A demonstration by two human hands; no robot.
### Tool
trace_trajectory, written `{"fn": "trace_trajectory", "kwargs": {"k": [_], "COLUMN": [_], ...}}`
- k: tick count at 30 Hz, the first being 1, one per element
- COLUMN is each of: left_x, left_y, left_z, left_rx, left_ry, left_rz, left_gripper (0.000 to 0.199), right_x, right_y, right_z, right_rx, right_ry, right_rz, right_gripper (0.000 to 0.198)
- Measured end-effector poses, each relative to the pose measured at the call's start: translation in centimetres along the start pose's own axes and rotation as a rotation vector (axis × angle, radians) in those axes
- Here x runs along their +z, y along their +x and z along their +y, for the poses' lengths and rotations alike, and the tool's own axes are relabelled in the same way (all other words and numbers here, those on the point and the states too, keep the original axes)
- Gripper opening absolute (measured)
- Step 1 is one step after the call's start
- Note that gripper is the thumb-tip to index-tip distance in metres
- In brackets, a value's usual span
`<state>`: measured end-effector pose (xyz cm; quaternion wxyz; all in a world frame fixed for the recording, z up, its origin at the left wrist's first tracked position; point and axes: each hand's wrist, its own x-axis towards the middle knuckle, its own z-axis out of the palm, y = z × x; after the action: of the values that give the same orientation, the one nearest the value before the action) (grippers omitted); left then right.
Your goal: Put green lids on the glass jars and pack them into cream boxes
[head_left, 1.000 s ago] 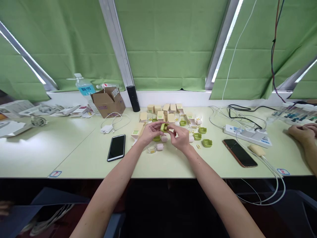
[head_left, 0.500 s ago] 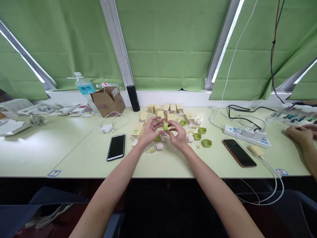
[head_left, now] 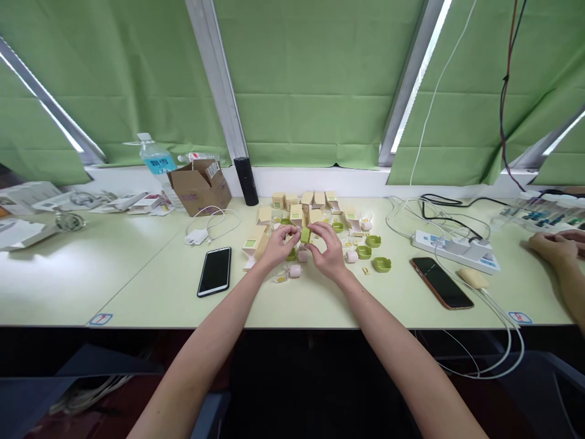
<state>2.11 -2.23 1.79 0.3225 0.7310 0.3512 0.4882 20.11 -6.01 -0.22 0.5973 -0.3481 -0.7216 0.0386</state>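
Right hand (head_left: pixel 328 250) grasps green piece (head_left: pixel 305 236) between thumb and fingers, right of and beyond the white-edged phone (head_left: pixel 214 272). Left hand (head_left: pixel 277 246) on the piece's phone side, fingertips bunched; can't tell if gripping anything.

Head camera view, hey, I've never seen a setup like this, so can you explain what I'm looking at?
There's no machine here: these are a person's bare arms, seen from one camera on their head, looking forward and down. Every picture comes from it.

The right hand holds a small green block-shaped piece. The left hand is right beside it, fingertips close together; whether it touches the piece is too small to tell.

On the pale green table lie cream cardboard boxes, green open trays, pale pink cylinders and two dark-screened phones. At far right is another person's hand.
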Motion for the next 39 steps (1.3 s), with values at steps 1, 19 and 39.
{"fn": "trace_trajectory", "kwargs": {"k": [1,19,39], "left_x": [0.0,-0.6,-0.6], "left_y": [0.0,0.6,-0.4], "left_z": [0.0,-1.3,0.3], "left_rx": [0.000,-0.130,-0.316], "left_ry": [-0.019,-0.497,-0.867], "left_rz": [-0.003,-0.049,-0.328], "left_gripper": [0.035,0.050,0.048], "right_x": [0.0,-0.1,-0.1], "right_y": [0.0,-0.1,0.0], "right_z": [0.0,0.3,-0.2], "right_rx": [-0.008,-0.156,-0.341], "right_ry": [0.009,-0.083,-0.298], "right_rz": [-0.004,0.056,-0.088], "right_gripper": [0.037,0.035,0.025]}}
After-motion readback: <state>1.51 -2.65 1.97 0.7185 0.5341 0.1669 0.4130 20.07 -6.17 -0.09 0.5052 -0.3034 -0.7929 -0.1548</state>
